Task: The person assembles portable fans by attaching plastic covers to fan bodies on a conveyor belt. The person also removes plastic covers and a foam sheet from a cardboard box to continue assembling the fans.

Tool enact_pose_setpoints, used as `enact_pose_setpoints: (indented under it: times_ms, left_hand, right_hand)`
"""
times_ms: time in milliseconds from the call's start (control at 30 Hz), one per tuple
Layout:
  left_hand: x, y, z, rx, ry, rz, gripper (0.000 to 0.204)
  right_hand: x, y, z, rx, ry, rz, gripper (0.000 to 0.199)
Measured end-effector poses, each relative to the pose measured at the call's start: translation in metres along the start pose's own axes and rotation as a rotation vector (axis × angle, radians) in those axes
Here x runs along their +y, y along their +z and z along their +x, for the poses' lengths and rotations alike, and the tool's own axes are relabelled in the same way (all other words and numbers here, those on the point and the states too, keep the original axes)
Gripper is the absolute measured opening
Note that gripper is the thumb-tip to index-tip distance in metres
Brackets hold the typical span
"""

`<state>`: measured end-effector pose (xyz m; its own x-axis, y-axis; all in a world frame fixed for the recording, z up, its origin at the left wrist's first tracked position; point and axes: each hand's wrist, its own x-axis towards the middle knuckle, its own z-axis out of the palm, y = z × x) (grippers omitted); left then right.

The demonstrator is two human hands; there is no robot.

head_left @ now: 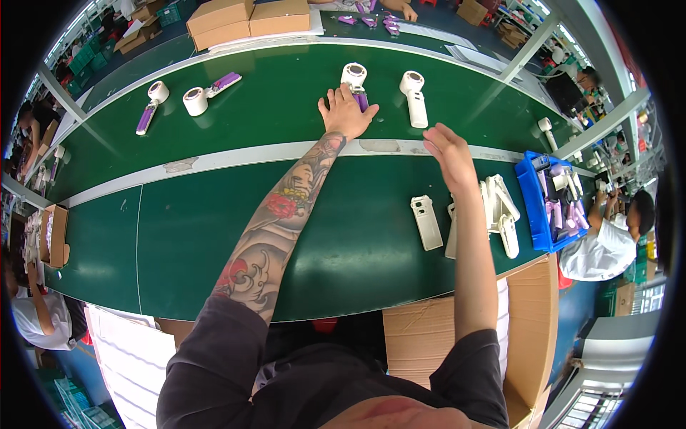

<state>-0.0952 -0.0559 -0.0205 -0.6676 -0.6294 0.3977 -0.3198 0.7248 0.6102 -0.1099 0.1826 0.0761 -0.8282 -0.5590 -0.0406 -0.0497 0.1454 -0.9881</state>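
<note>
- First, a white, round-headed plastic device with a purple handle lies on the green belt.
- Next, a second white-and-purple plastic device, its round head leftmost.
- Mid-belt, the left hand, fingers spread, reaches over a third white, purple-handled device; whether it grips, I cannot tell.
- Just right, an all-white plastic device.
- Nearer, one cream plastic shell.
- Then the right hand, fingers pressed together, raised.
- Finally, piled cream shells beside a blue plastic crate.
</note>
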Motion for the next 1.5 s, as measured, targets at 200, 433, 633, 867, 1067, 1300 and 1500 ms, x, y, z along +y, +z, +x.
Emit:
enact_pose_setpoints:
  times_ms: [200, 433, 633, 867, 1067, 1300, 1500]
  left_hand:
    - [0.009, -0.025, 0.017, -0.233, -0.083, -0.112, 0.064]
    - [-0.013, -0.06, -0.004, -0.103, 0.003, -0.278, 0.058]
    - [-0.006, -0.112, -0.056, -0.45, -0.258, -1.326, 0.043]
    - [-0.026, -0.119, -0.082, -0.419, -0.209, -1.446, 0.037]
    - [-0.02, -0.129, -0.085, -0.398, -0.362, -1.55, 0.034]
    - [-0.029, -0.124, -0.086, -0.387, -0.331, -1.505, 0.036]
    - [-0.03, -0.123, -0.088, -0.392, -0.295, -1.456, 0.035]
  right_hand:
    - [-0.013, 0.016, -0.106, -0.178, -0.204, -1.516, 0.061]
    - [-0.015, 0.047, -0.083, -0.22, -0.133, -1.075, 0.052]
    - [0.006, 0.074, -0.02, -0.102, 0.007, 0.143, 0.028]
    - [0.038, 0.11, 0.006, -0.113, 0.231, 1.14, 0.024]
    - [0.055, 0.103, 0.003, -0.24, 0.123, 1.162, 0.031]
    - [0.041, 0.123, -0.009, -0.142, 0.086, 0.896, 0.035]
    - [0.032, 0.135, -0.02, -0.017, -0.037, 0.535, 0.034]
